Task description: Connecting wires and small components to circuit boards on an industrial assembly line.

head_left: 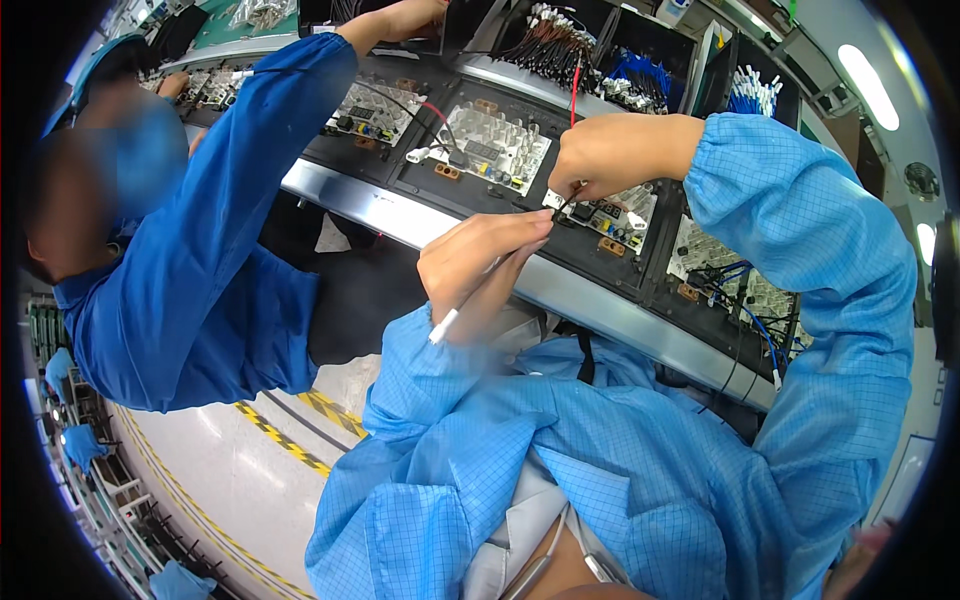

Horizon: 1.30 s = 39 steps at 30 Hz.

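My left hand (485,262) is closed in a pinch on a thin wire lead. The lead's white connector (444,327) sticks out below the palm. Close by, my right hand (622,155) pinches the dark end of the wire (566,203), with fingertips almost meeting the left ones. A red wire (575,92) rises behind the right knuckles; whether it belongs to the same lead is hidden. Both hands are above a white circuit board (622,222) seated in a black tray (570,240). The right hand covers part of that board.
Neighbouring boards (492,145) sit to the left; another board (695,248) at right carries black and blue wires. Bins of brown wires (552,45) and blue wires (635,80) stand behind. A metal rail (385,217) edges the line. A co-worker's blue sleeve (270,130) reaches across at left.
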Each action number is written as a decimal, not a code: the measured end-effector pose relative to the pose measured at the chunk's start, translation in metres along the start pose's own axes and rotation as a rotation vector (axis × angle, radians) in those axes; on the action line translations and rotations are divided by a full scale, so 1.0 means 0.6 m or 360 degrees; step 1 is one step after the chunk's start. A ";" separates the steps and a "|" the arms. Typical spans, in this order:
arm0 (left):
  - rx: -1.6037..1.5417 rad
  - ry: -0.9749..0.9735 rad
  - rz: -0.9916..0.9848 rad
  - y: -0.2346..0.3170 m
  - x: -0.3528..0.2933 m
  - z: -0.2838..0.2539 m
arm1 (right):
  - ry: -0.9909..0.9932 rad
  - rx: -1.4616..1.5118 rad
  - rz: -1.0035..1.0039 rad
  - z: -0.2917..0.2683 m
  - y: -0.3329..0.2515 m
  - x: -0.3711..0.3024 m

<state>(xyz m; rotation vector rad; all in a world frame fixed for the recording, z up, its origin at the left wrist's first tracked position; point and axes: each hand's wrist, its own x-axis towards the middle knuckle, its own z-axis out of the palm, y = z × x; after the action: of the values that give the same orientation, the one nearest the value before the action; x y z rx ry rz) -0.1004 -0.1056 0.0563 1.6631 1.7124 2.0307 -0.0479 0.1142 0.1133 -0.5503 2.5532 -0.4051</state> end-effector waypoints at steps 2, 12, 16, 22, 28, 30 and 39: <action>0.0003 -0.0009 0.0006 0.000 0.002 0.000 | -0.0014 0.0016 0.0026 0.001 0.003 -0.001; -0.0025 0.0027 0.0035 -0.004 0.002 0.008 | -0.0030 0.0022 0.0022 0.003 0.000 -0.012; -0.0013 -0.0003 0.0031 -0.002 0.003 0.007 | -0.0101 0.0051 0.0092 0.004 0.003 -0.011; 0.0001 -0.0022 0.0041 -0.001 0.004 0.006 | -0.0061 0.0017 0.0099 0.004 0.003 -0.013; -0.0014 -0.0029 0.0034 -0.003 0.003 0.008 | -0.0075 -0.0022 0.0047 0.009 0.003 -0.015; 0.0012 -0.0027 0.0039 -0.002 0.003 0.009 | -0.0050 0.0058 0.0059 0.012 0.006 -0.016; 0.0022 -0.0091 0.0046 0.009 0.009 0.002 | -0.0013 -0.0099 0.0018 -0.001 -0.005 -0.034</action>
<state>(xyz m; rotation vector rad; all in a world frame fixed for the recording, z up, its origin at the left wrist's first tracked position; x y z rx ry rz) -0.0987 -0.1035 0.0638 1.7421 1.6981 1.9669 -0.0313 0.1209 0.1232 -0.5589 2.5675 -0.3195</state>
